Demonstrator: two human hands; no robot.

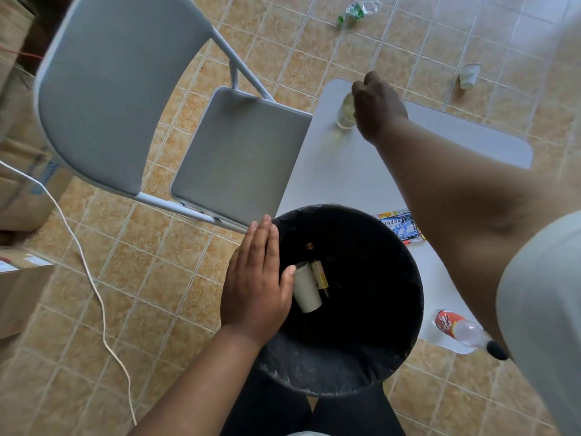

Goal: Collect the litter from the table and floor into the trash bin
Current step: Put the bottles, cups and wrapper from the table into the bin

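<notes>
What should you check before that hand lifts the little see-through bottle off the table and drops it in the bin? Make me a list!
1. Right hand at the small clear bottle: ok, right beside it.
2. Fingers firmly round the bottle: cannot tell, the hand hides that side.
3. Bottle top closed: cannot tell, blurred and partly hidden.
4. Trash bin open with room inside: ok, only a few pieces at the bottom.
5. Left hand steadying the bin: ok, it lies flat at the rim.
6. Other litter collected: not ok. Gum pack and red-label bottle on the table; crushed bottle and paper cup on the floor.
</notes>
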